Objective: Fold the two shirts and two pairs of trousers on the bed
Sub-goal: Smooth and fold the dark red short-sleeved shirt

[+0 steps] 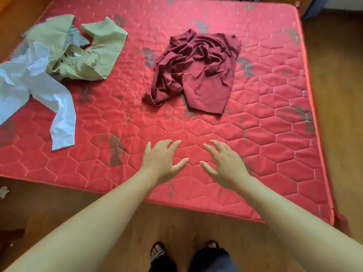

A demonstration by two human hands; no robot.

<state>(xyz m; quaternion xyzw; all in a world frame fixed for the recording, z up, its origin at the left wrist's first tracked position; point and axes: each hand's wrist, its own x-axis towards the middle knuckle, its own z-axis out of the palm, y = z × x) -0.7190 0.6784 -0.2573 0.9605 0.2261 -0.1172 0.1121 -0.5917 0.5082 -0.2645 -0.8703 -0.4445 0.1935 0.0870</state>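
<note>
I hold the left hand (161,160) and the right hand (225,163) side by side over the near part of the bed (275,138), palms down, fingers spread and loose, grasping nothing. I cannot tell whether they touch the red quilted surface or hover just above it. Only a stretch of stained quilting lies between them and the maroon garment (198,69), which sits crumpled in a heap around mid-bed, beyond the hands. Well apart from it, at the far left, the khaki trousers (84,54) lie rumpled, with a grey garment (75,36) showing from under them. The pale shirt (35,83) overlaps their left side, one sleeve trailing toward the near edge. The wooden floor (176,220) surrounds the bed. My sandalled feet (157,252) stand at its near side, and a crumpled scrap (4,191) lies on the floor at the left.
</note>
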